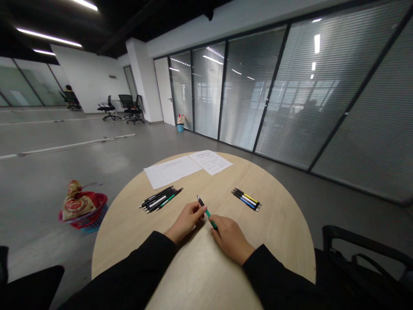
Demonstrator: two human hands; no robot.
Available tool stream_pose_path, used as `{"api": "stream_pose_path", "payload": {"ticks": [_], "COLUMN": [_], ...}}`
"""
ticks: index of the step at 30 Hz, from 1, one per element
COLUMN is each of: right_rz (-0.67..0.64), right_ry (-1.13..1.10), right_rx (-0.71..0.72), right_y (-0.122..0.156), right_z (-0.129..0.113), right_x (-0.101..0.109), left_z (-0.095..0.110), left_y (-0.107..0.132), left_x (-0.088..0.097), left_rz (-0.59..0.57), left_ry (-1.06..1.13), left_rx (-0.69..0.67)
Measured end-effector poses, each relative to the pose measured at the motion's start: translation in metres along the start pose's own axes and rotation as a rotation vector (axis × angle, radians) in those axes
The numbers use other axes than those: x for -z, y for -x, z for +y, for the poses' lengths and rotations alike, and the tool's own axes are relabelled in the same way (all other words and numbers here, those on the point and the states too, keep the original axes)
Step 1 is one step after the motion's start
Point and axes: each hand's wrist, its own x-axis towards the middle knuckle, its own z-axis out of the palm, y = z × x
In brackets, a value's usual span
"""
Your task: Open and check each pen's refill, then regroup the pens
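Both my hands hold one green and black pen (207, 212) over the near middle of the round table. My left hand (189, 218) pinches it around its middle, just below the dark upper part. Its lower green end is gripped by my right hand (229, 234). The pen slants, its dark end pointing away from me and to the left. On the left of the table lies a pile of several pens (158, 200), mostly black, one of them green. To the right, several pens (247, 199) with yellow, white and blue barrels lie side by side.
Two printed paper sheets (172, 171) lie at the table's far edge (258, 172). A basket (93, 219) with a paper bag in it stands on the floor at left. A black chair (364, 245) is close at right. Glass partitions with blinds run behind.
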Motion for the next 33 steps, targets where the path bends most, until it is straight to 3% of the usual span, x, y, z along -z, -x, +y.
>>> {"api": "stream_pose_path", "payload": {"ticks": [4,12,19,27,33], "right_rz": [0.041,0.080,0.139,0.156,0.177], "right_ry": [0.129,0.296,0.420,0.390,0.336], "right_rx": [-0.147,-0.185,-0.439,-0.576,-0.553], "right_y": [-0.002,-0.005,0.005,0.012,0.012], "right_z": [0.009,0.026,0.071,0.103,0.110], "right_x": [0.003,0.012,0.030,0.039,0.037], "left_z": [-0.001,0.001,0.005,0.001,0.000], "left_y": [0.000,0.001,0.005,0.003,0.003], "left_x": [-0.001,-0.002,-0.001,0.001,0.002], "left_rz": [0.035,-0.032,-0.053,-0.054,-0.067], "left_ry": [-0.010,-0.038,-0.075,-0.098,-0.103], "left_rx": [0.047,0.047,0.059,0.054,0.034]}}
